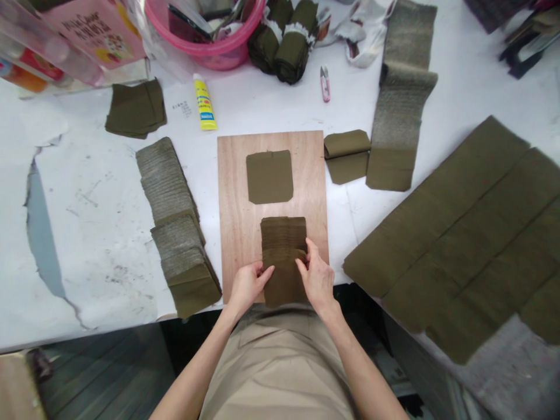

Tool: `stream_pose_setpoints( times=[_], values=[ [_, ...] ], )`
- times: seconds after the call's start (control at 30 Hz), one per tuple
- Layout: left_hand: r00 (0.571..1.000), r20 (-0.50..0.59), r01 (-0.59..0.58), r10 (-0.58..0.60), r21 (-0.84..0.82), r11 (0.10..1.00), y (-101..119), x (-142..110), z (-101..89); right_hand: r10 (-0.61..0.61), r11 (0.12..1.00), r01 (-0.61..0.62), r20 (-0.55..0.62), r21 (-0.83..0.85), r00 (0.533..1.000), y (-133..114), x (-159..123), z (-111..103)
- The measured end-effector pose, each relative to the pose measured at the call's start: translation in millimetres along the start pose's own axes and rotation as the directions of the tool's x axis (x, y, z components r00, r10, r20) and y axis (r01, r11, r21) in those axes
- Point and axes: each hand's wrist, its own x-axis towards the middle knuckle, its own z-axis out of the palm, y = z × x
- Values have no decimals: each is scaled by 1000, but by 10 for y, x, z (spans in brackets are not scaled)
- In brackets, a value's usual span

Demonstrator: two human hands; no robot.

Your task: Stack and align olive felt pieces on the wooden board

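My left hand (251,283) pinches the left edge of a stack of olive fabric pieces (284,233), thumb on top. On the opposite edge, my right hand (318,276) has thumb and finger closed on the cloth, where a corner of a top piece lifts slightly. The stack is fanned at its far part and overhangs the near edge of a wooden board (236,233). Farther up that board lies a single square fabric piece (270,177) with cut corners, flat and untouched.
Left of the board lies a fanned row of fabric pieces (175,216). A yellow glue tube (205,104), pink thread snips (325,85) and a pink basket (210,57) sit behind. At right are a folded pocket piece (347,154), overlapping strips (398,116) and large olive panels (464,233).
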Motion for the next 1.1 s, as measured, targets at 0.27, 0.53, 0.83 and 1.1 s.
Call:
stream_pose_setpoints(
  times=[0.27, 0.53, 0.83, 1.1],
  values=[
    [996, -68, -38, 58, 272, 961, 28, -49, 9, -9, 1000, 9, -6, -27, 1000, -26, -12, 8],
    [960, -217, -70, 178, 429, 901, 37, -154, 23, -29, 991, 17, -89, -130, 996, -77, -40, -106],
    [721, -72, -496, 689, 641, 585, -77, -80, 370, -382, 897, 387, 63, -215, 922, 101, -304, 198],
    [752, -31, -481, 658, 656, 581, -188, -30, 429, -365, 887, 375, 87, -271, 927, 293, -405, 176]
  ],
)
